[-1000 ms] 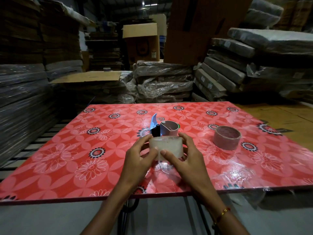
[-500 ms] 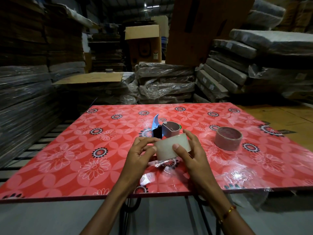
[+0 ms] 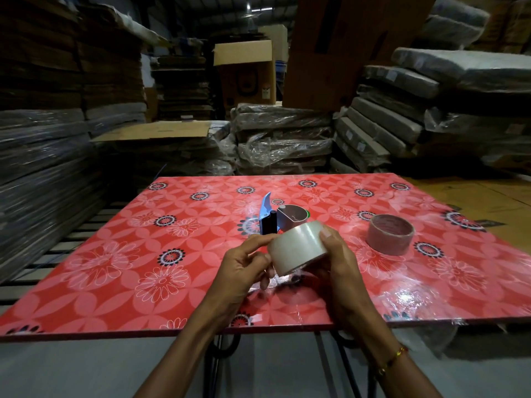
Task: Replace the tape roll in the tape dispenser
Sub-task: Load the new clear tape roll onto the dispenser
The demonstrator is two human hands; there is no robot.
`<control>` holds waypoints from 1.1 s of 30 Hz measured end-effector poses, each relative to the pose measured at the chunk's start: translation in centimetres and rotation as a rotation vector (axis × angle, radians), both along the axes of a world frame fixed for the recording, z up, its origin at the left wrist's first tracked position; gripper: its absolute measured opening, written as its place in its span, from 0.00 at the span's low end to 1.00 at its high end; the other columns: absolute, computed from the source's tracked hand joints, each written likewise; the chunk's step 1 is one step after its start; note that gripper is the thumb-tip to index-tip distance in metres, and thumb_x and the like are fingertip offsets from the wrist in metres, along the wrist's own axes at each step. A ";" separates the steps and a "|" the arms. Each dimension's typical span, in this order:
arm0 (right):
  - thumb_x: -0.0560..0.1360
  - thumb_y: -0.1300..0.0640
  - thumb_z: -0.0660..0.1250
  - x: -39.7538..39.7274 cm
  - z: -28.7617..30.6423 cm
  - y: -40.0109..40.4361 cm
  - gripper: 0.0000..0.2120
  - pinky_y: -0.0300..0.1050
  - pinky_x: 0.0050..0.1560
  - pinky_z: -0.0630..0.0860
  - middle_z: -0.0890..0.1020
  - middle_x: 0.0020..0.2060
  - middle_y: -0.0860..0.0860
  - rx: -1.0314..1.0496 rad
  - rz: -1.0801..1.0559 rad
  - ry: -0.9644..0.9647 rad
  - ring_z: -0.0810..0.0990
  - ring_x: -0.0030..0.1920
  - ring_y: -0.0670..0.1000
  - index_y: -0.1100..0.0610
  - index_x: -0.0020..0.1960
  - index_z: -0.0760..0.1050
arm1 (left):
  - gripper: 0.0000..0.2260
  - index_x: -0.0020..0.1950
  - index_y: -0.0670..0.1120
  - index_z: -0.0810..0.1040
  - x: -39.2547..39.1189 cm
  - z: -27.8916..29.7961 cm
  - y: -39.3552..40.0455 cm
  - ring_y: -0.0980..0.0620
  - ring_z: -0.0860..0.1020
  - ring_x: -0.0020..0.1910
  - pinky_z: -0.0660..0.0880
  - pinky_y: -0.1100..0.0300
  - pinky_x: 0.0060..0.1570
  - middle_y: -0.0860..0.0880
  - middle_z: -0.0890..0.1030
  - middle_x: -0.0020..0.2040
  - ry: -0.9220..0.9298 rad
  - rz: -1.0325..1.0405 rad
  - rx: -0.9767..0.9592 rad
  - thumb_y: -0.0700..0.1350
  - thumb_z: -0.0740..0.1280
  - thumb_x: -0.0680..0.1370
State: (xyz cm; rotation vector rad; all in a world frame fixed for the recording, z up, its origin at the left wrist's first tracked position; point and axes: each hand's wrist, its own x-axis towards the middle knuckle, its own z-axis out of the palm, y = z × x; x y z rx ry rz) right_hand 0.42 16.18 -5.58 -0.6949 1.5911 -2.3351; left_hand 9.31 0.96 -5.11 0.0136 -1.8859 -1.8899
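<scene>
Both the left hand (image 3: 241, 265) and right hand (image 3: 342, 259) grip the tape roll (image 3: 297, 247); it looks light, stiff and slick, best held at its 3 and 9 o'clock rims.

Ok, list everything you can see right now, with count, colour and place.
Clear plastic tape roll: one, pale translucent, held above the table's near edge.
Tape dispenser with blue handle: one, blue, black and grey, table centre, behind the held roll.
Empty brown cardboard tape core: one, brown, flat on the table's right side.
Red floral table: one, red with white and black flowers.
Plastic-wrapped bundles: many, grey, stacked behind the table.
Cardboard boxes: several, brown, background.
Left hand: grips the roll's left side.
Right hand: grips its right side.
</scene>
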 end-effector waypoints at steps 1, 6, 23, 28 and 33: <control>0.73 0.37 0.63 0.1 0.1 -0.1 0.22 0.57 0.49 0.80 0.85 0.55 0.60 0.006 0.003 -0.018 0.84 0.55 0.64 0.49 0.59 0.80 | 0.17 0.59 0.48 0.82 0.1 0.1 0.1 0.55 0.70 0.23 0.69 0.67 0.25 0.41 0.74 0.31 -0.003 -0.002 0.017 0.33 0.60 0.80; 0.81 0.37 0.55 0.0 0.3 0.1 0.25 0.61 0.47 0.83 0.88 0.42 0.58 0.048 -0.045 -0.116 0.86 0.44 0.63 0.54 0.52 0.83 | 0.21 0.55 0.50 0.83 0.3 0.4 0.5 0.54 0.74 0.23 0.72 0.66 0.26 0.41 0.77 0.31 -0.031 -0.034 -0.009 0.28 0.57 0.79; 0.69 0.42 0.70 0.8 0.3 0.6 0.20 0.53 0.56 0.78 0.84 0.55 0.52 0.099 0.029 0.226 0.82 0.54 0.52 0.46 0.60 0.79 | 0.33 0.67 0.55 0.76 0.1 0.6 0.4 0.43 0.79 0.61 0.76 0.48 0.57 0.48 0.81 0.63 -0.153 -0.196 0.049 0.67 0.74 0.65; 0.70 0.44 0.71 0.9 0.2 0.6 0.23 0.59 0.57 0.78 0.84 0.55 0.55 0.070 0.027 0.210 0.82 0.57 0.59 0.52 0.62 0.79 | 0.38 0.69 0.62 0.72 0.0 0.3 0.1 0.49 0.78 0.65 0.74 0.50 0.62 0.53 0.78 0.66 -0.141 -0.178 0.014 0.66 0.78 0.61; 0.73 0.53 0.72 1.1 0.1 0.6 0.15 0.41 0.49 0.80 0.85 0.55 0.49 0.067 -0.112 0.315 0.83 0.57 0.46 0.53 0.60 0.79 | 0.36 0.72 0.59 0.69 0.3 0.4 0.3 0.50 0.81 0.60 0.79 0.53 0.53 0.51 0.77 0.64 -0.094 -0.125 0.035 0.55 0.76 0.64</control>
